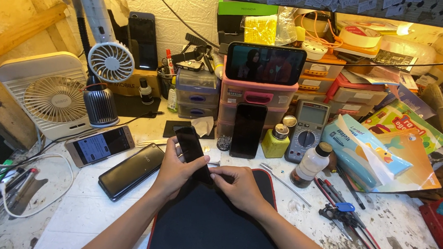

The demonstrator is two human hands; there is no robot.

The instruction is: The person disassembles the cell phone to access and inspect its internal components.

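Bare forearms, no sleeves; left hand (173, 172) (ringless), right hand (239, 187).

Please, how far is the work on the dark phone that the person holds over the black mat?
Done: tools lie ready, such as the tweezers and the bottle. In hand: the left hand and right hand both hold the dark phone above the black mat. Left: the phone looks closed and its screen is off; nothing seems opened yet.

Glossy black glass phone (190, 147); matt cloth mat (210, 231).
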